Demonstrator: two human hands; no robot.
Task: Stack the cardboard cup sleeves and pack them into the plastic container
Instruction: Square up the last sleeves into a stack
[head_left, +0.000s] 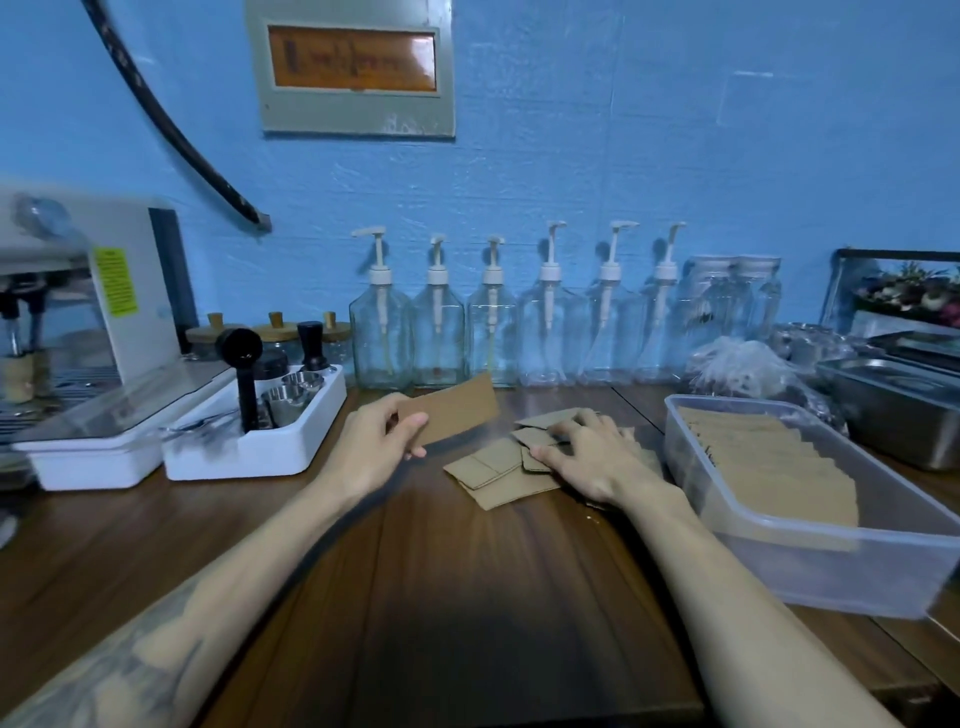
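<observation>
Worktop (467, 597): dark wood, blue wall behind.
Left hand (382, 447): pinches one cardboard sleeve (457, 408), raised.
Right hand (587, 452): fingers spread, pressing loose sleeves (493, 473).
Plastic container (831, 566): right of right hand, holding stacked sleeves (769, 467).

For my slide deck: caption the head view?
Left hand holds one sleeve; right hand rests on loose sleeves.
</observation>
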